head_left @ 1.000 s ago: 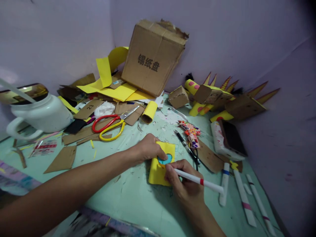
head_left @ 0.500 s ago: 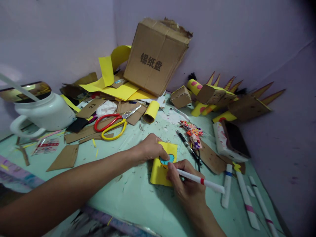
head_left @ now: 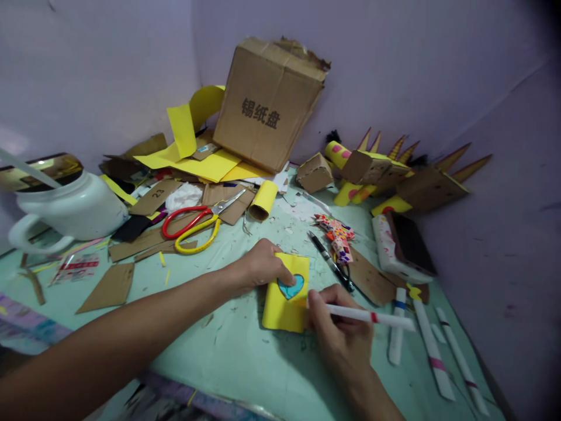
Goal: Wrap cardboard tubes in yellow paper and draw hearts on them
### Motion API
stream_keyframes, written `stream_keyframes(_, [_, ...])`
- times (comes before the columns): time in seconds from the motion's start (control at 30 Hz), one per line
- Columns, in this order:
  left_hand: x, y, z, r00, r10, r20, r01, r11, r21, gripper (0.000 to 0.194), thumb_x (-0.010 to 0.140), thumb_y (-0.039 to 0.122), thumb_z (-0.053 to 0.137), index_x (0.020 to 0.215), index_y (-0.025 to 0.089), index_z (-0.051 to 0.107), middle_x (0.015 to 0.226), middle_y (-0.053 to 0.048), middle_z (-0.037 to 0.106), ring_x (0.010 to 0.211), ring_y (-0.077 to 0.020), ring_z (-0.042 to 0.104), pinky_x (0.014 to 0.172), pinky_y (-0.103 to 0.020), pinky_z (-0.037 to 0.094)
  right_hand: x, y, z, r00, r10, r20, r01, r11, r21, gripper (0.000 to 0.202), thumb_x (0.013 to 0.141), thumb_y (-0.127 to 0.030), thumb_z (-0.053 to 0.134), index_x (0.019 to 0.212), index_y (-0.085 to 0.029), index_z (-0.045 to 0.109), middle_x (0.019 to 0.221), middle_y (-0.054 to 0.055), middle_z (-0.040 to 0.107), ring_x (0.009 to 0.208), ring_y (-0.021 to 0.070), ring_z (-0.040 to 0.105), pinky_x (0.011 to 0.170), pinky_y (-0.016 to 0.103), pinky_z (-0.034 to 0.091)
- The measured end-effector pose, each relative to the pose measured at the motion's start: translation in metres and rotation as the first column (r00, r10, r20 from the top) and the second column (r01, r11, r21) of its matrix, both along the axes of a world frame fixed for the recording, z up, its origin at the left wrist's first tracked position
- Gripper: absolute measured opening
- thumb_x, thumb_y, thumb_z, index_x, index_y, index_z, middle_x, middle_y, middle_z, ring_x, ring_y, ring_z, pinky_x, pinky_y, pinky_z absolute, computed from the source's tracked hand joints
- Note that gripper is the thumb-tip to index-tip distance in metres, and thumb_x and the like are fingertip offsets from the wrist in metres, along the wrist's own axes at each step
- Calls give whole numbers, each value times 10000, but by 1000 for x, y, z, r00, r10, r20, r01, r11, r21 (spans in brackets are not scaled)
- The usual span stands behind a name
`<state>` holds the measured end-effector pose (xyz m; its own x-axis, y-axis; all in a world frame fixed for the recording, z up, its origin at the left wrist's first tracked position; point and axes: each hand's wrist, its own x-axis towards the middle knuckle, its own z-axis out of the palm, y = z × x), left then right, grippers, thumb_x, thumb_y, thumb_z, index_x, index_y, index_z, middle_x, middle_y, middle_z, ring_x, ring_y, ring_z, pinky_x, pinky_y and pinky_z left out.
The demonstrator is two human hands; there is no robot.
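A yellow paper piece [head_left: 280, 316] with a rounded left edge lies at the table's front middle. On it is a blue heart [head_left: 293, 287] with a dark outline. My left hand [head_left: 265, 264] grips the piece by its upper left, the thumb resting on the heart and the other fingers mostly hidden. Pinched in my right hand [head_left: 344, 327] is a white marker pen [head_left: 357, 313] with a red band, its tip end pointing left toward the paper's right edge. An orange mark shows near that tip, which is blurred.
Scissors [head_left: 205, 225] lie behind my left hand, beside a yellow tube [head_left: 263, 200]. A black pen [head_left: 326, 255] and several white markers [head_left: 432, 351] are to the right. Cardboard figures [head_left: 381, 166] stand at the back right, a cardboard box [head_left: 269, 105] at the back, a white mug [head_left: 72, 204] at left.
My right hand has drawn back to the right with the marker, uncovering the whole lower part of the heart. My left hand keeps its hold. The view has shifted slightly.
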<state>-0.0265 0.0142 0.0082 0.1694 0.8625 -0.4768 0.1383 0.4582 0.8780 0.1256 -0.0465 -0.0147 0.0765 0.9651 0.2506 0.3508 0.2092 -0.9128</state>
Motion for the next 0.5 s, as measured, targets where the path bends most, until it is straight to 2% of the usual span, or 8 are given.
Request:
stream_keyframes(0.1, [0,0,2,999,-12,40,13,999,-30,125,418,100,683,518,113,609,489,-8,616,467,-149,549,467,-263,438,4,7,7,956,-124,-265,116,992,-44,244,809,-410,587,713,-185,574,449,-44,556,381,102,490,400,204,386])
stream_keyframes(0.17, [-1,0,2,998,-25,53,27,999,-39,141,411,110,692,529,108,615,503,-23,630,480,-163,564,483,-277,448,7,14,9,909,-151,-388,121,988,-100,257,815,-440,567,870,-190,587,523,-33,605,414,118,535,421,221,433])
stream_keyframes(0.23, [-1,0,3,998,-37,58,39,998,-39,165,407,119,702,552,102,624,515,-34,639,492,-172,573,496,-286,450,10,20,7,915,-134,-380,77,984,-162,300,780,-435,608,945,-186,588,624,-5,640,496,135,581,473,243,473])
stream_keyframes(0.3, [-1,-1,4,997,-48,68,51,998,-32,179,415,126,705,579,99,636,527,-33,645,496,-167,573,510,-286,451,11,25,3,950,-64,-304,6,982,-186,319,724,-390,668,953,-181,593,726,23,651,583,153,604,523,263,497])
stream_keyframes(0.4, [-2,-2,5,994,-68,89,70,997,-17,169,429,144,708,577,102,637,514,-23,637,480,-153,557,503,-275,440,11,27,-2,978,42,-204,-76,984,-159,313,697,-321,681,962,-189,579,811,38,637,653,169,606,550,274,505])
stream_keyframes(0.5, [-3,-1,3,991,-90,103,91,996,-5,172,439,166,715,582,104,641,509,-22,636,478,-152,554,498,-271,431,9,26,-3,986,65,-155,-85,988,-130,288,703,-288,658,957,-190,566,807,32,625,640,159,597,542,261,493])
